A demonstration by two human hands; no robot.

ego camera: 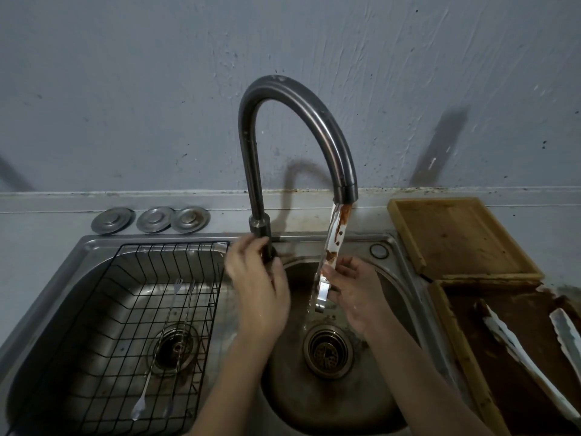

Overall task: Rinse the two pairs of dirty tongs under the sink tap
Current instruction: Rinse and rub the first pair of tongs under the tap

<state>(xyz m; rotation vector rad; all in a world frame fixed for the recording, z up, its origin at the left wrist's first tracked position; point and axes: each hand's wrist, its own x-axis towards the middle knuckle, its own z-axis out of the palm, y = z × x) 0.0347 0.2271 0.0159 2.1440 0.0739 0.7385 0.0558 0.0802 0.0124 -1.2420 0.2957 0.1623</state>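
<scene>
A pair of metal tongs (334,243) smeared with brown sauce stands upright under the spout of the dark curved tap (292,102). Water runs down over the tongs into the right basin (386,401). My right hand (349,294) grips the tongs near their lower, hinged end. My left hand (256,278) is curled round the tap's base, where its handle sits. A second pair of dirty tongs (518,350) lies in a sauce-covered wooden tray (452,338) at the right.
The left basin (47,319) holds a black wire rack (169,278) with two long thin forks in it. Three metal lids (151,219) lie behind the sink. An empty wooden tray (459,237) sits on the counter at the right, by the wall.
</scene>
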